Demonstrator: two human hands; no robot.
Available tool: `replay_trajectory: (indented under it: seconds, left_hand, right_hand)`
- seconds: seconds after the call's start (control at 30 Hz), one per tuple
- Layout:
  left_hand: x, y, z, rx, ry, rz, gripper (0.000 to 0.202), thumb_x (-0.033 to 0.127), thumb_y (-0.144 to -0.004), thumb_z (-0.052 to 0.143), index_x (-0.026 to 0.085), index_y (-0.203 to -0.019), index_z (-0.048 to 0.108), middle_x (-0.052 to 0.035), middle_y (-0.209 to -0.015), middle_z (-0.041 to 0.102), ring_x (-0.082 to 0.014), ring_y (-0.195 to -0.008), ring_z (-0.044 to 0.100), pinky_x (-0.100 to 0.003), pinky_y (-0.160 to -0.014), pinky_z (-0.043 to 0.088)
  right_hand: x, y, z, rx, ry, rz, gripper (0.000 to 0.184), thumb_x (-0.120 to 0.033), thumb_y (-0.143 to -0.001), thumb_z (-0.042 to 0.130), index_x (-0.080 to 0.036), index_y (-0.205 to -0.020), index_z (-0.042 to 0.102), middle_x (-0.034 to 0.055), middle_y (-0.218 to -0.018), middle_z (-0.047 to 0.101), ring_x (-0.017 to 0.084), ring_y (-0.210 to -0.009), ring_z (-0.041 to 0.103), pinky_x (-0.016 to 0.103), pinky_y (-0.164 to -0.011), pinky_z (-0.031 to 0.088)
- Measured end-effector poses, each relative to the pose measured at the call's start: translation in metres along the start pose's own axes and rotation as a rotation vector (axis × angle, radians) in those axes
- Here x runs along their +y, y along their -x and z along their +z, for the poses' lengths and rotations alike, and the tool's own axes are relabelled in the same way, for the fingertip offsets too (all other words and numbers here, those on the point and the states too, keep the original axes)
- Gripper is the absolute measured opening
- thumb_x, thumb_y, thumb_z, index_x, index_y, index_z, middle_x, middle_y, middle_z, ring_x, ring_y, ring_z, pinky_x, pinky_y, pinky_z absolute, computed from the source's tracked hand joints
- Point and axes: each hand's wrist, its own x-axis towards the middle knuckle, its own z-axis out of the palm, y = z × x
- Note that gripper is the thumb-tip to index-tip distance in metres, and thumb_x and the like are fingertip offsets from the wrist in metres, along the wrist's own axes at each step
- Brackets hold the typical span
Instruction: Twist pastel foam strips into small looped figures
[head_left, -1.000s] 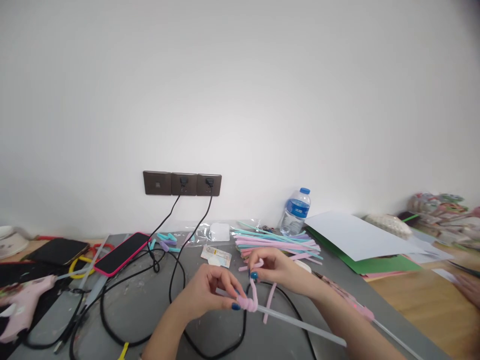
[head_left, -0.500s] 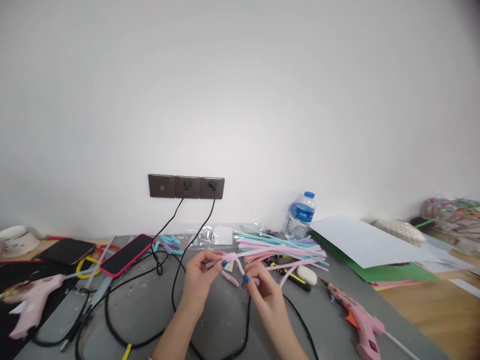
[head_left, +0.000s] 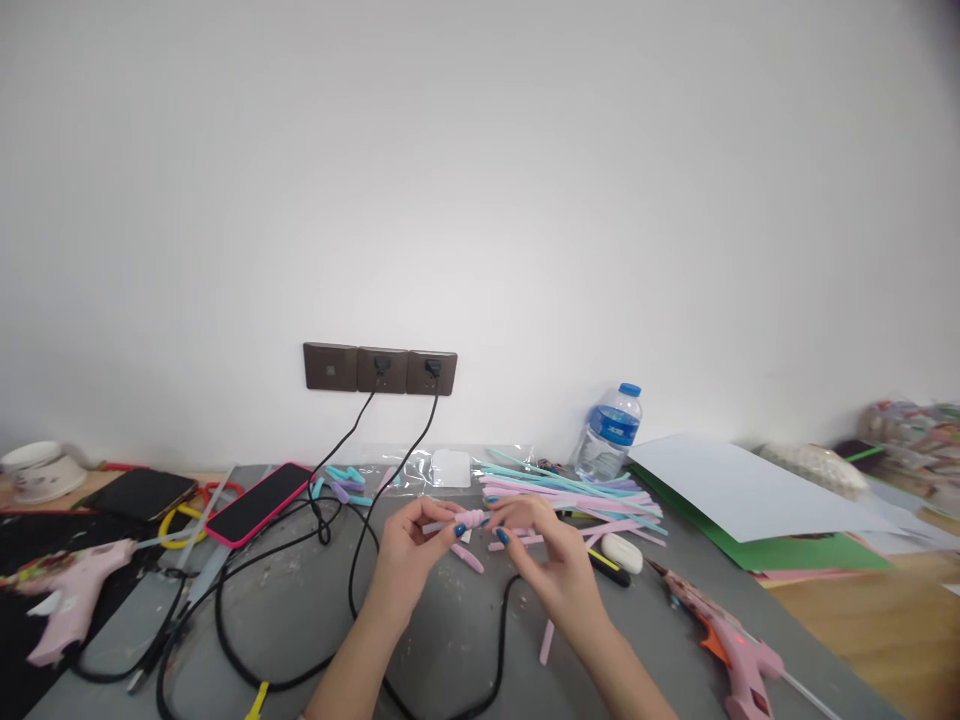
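Above the grey table (head_left: 300,620), my left hand (head_left: 412,545) and my right hand (head_left: 544,560) meet at a small coil of pink pipe cleaner (head_left: 472,520) wound on a thin clear stick. The left hand's fingers pinch the stick and the coil from the left. My right hand's fingertips close on the coil from the right. Both hands have blue nails. A short pink piece (head_left: 466,557) lies on the table just below the hands. Another pink piece (head_left: 546,642) lies by my right wrist.
A pile of pastel pipe cleaners (head_left: 577,490) lies behind the hands, with a water bottle (head_left: 611,432) beyond. Pink glue guns lie at right (head_left: 731,650) and left (head_left: 71,600). Black cables (head_left: 225,640) loop from wall sockets (head_left: 379,368). A pink-cased phone (head_left: 259,502) and paper sheets (head_left: 742,490) sit nearby.
Both hands have lifted the pink coil away from me toward the pipe cleaner pile. The loose pink tail seen before is no longer hanging from the coil. The view shifted slightly left.
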Motion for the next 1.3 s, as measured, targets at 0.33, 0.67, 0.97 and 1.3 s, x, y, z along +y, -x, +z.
replay_trajectory:
  seconds: [0.33,0.67,0.97,1.3]
  left_hand:
    - [-0.011,-0.006,-0.009,-0.057,-0.049,0.050,0.011,0.021,-0.067,0.070,0.017,-0.068,0.059,-0.0054,-0.087,0.071,-0.0210,-0.086,0.065,-0.030,-0.075,0.049]
    - [-0.052,-0.027,-0.035,-0.070,-0.439,0.070,0.003,0.016,-0.066,0.064,0.018,-0.065,0.062,-0.0041,-0.079,0.067,-0.0204,-0.079,0.065,-0.029,-0.066,0.054]
    - [-0.054,-0.032,-0.042,-0.025,-0.360,-0.045,0.013,0.028,-0.068,0.068,0.017,-0.073,0.062,-0.0021,-0.074,0.065,-0.0177,-0.067,0.063,-0.028,-0.061,0.053]
    - [-0.045,-0.041,-0.054,-0.167,-0.311,-0.167,0.016,0.028,-0.070,0.070,0.015,-0.076,0.064,-0.0016,-0.075,0.064,-0.0146,-0.064,0.060,-0.026,-0.063,0.049]
  right_hand:
    - [0.029,-0.013,0.031,0.115,-0.318,0.368,0.021,-0.041,-0.083,0.058,-0.021,-0.079,0.054,0.0058,-0.086,0.068,0.021,-0.074,0.061,0.033,-0.069,0.047]
    - [0.083,0.002,0.081,-0.084,-0.485,0.532,0.034,-0.051,-0.073,0.066,-0.019,-0.071,0.053,-0.0025,-0.057,0.054,0.015,-0.052,0.052,0.027,-0.050,0.044]
    - [0.089,-0.010,0.094,-0.064,-0.484,0.541,0.033,-0.049,-0.075,0.063,-0.020,-0.070,0.051,-0.0023,-0.059,0.055,0.014,-0.049,0.053,0.025,-0.049,0.043]
    - [0.087,-0.009,0.079,-0.138,-0.590,0.505,0.026,-0.042,-0.079,0.063,-0.020,-0.077,0.049,-0.0049,-0.062,0.048,0.012,-0.055,0.046,0.024,-0.054,0.037]
